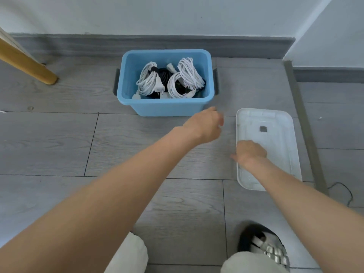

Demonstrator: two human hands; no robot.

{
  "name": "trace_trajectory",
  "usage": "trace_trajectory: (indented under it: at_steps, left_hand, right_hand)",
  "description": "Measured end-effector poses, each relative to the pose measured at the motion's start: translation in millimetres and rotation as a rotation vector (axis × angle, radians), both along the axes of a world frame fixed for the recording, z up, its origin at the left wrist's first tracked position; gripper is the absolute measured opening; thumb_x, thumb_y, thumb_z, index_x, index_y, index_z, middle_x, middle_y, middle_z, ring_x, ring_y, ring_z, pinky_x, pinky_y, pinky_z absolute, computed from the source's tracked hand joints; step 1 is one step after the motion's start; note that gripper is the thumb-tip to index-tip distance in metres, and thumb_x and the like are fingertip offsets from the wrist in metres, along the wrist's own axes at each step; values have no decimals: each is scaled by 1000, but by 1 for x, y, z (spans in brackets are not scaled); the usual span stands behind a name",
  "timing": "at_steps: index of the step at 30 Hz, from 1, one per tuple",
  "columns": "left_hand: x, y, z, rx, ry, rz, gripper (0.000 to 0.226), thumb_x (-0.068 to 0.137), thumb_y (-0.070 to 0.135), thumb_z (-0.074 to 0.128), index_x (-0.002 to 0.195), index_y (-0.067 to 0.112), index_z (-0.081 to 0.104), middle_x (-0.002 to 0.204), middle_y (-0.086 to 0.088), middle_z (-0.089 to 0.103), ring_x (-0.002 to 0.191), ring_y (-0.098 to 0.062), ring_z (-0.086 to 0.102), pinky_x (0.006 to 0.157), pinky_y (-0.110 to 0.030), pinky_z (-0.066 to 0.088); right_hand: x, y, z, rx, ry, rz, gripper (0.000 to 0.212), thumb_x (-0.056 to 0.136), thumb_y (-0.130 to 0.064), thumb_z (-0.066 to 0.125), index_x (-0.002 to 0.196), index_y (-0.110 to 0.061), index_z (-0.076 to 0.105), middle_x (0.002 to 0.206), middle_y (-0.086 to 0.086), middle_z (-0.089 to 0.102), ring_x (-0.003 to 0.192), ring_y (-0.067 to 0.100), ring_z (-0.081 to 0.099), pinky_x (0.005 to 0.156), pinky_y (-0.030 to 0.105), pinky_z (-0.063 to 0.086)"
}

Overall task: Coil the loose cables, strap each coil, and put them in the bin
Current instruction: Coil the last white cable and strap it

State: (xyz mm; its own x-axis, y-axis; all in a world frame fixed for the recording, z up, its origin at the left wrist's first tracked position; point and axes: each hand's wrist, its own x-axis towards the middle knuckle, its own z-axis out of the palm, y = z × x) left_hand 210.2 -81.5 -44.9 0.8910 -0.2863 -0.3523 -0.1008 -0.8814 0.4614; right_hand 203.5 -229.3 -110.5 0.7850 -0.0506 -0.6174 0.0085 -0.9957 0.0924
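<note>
With the coiled cables [169,80] already in the blue bin [165,108] at 12 o'clock, closing up looks next: the right hand [250,151] rests curled on the clear lid [279,134] at 3 o'clock, the left hand [204,127] hovers loosely curled (holding nothing) above the grey plank floor [59,138] by the wall [177,14].

The bin [165,107] is smooth blue plastic with a dull sheen. The coiled cables [149,79] inside look like white, rubbery plastic. At three o'clock, the lid [275,123] is translucent, frosted plastic. The floor [49,144] is matt grey wood-grain plank. At ten o'clock, a furniture leg [25,64] is smooth pale wood.
</note>
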Motion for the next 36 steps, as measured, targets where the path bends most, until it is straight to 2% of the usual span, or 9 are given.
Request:
trace_trajectory:
  at_steps: [4, 10, 16, 19, 23, 26, 30, 33, 36]
  left_hand:
    - [13, -4, 4, -118, -159, 21, 35, 90, 0, 38, 114, 10, 62, 119, -8, 54, 104, -24, 53, 83, -28, 37]
    - [23, -9, 26, -483, -307, 322, 37, 87, -3, 40, 119, 7, 55, 117, -10, 56, 97, -18, 55, 87, -27, 42]
    - [36, 38, 76, -680, -598, 601, 29, 94, 9, 41, 118, 9, 56, 113, 5, 62, 106, -8, 56, 90, -19, 43]
    - [30, 76, 80, -547, -757, 606, 29, 92, 18, 44, 116, 11, 59, 110, 5, 65, 100, -13, 60, 92, -30, 45]
    - [25, 117, 72, -289, -654, 716, 36, 95, 24, 40, 125, 12, 57, 117, -3, 64, 110, -23, 57, 98, -33, 40]
    - [20, 126, 45, 29, -321, 583, 39, 100, 28, 33, 136, 19, 46, 137, -7, 51, 127, -25, 43, 106, -38, 29]
    - [11, 138, 8, 310, -91, 301, 47, 101, 35, 27, 148, 32, 22, 158, 1, 10, 143, -29, 8, 110, -53, 14]
    - [19, 143, 2, 323, -69, 307, 50, 101, 37, 27, 149, 35, 15, 159, 3, 0, 145, -30, -3, 112, -55, 10]
    - [27, 136, 5, 338, -47, 334, 48, 100, 39, 28, 147, 32, 19, 158, 3, 5, 143, -33, 3, 112, -56, 14]
  right_hand:
    - [5, -4, 5, 107, -67, -123, 19, 89, -10, 53, 107, -7, 57, 112, 12, 60, 101, 30, 59, 69, 29, 42]
    - [67, 38, 91, 624, -616, -502, 25, 85, -34, 59, 90, -9, 60, 99, 13, 65, 91, 31, 61, 68, 34, 47]
    - [68, 102, 175, 1288, -1020, -245, 23, 77, -22, 58, 61, -17, 42, 58, -4, 45, 54, 10, 40, 51, 22, 30]
    - [58, 126, 171, 1637, -800, -357, 18, 83, -14, 62, 69, -19, 52, 64, -6, 57, 57, 3, 53, 58, 20, 42]
    - [26, 172, 131, 2078, 28, -1027, 10, 90, -1, 55, 88, -11, 58, 94, 10, 67, 85, 16, 61, 84, 28, 51]
    - [9, 192, 99, 1972, 190, -1338, 15, 92, -4, 55, 105, -6, 62, 103, 8, 67, 84, 12, 62, 77, 20, 53]
    - [-7, 183, 79, 1445, 297, -976, 17, 95, -9, 48, 107, -1, 57, 105, 19, 65, 91, 29, 66, 62, 22, 55]
    - [11, 166, 80, 1208, -68, -579, 23, 92, -3, 44, 74, -7, 58, 89, 21, 68, 69, 27, 65, 66, 33, 58]
    - [40, 154, 92, 946, -504, -183, 23, 93, -9, 43, 102, -9, 64, 107, 10, 66, 102, 24, 59, 90, 35, 48]
